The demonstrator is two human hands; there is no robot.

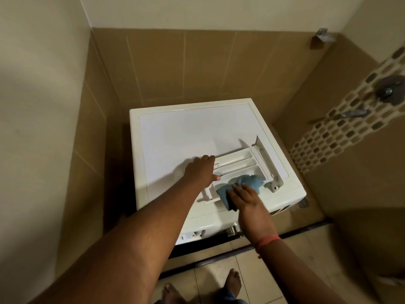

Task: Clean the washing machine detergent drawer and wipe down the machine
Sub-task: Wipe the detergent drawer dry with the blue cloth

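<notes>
A white detergent drawer lies flat on top of the white washing machine, its front panel toward the right. My left hand grips the drawer's left end, fingers curled over its edge. My right hand presses a blue cloth into the drawer's near compartment with straight fingers. Part of the cloth is hidden under that hand.
Tan tiled walls close in behind and to the left of the machine. A shower tap and handle stick out of the mosaic strip on the right wall. A floor drain sits by the machine's right corner. My bare feet stand on the tiled floor.
</notes>
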